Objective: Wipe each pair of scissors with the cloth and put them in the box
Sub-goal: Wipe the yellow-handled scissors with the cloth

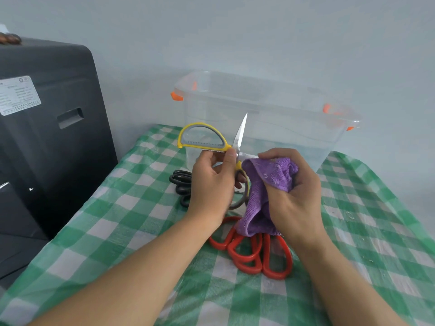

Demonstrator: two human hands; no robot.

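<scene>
Left hand (213,182) gripped yellow scissors (204,140) at the pivot, blades splayed, above mid-tabletop (117,220) before the box (270,118). Right hand (294,194) pinched the limp cloth (266,184) round one blade. Stiff, sharp, likely slick: hold by handles.

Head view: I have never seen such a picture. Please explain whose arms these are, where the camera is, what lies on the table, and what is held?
There is no machine here. One camera sits on a person's head and looks down at their own two bare hands. The left hand holds open yellow scissors, one blade pointing up. The right hand grips a purple cloth against them. On the green checked table lie red scissors and black scissors. Behind stands a clear box.
</scene>
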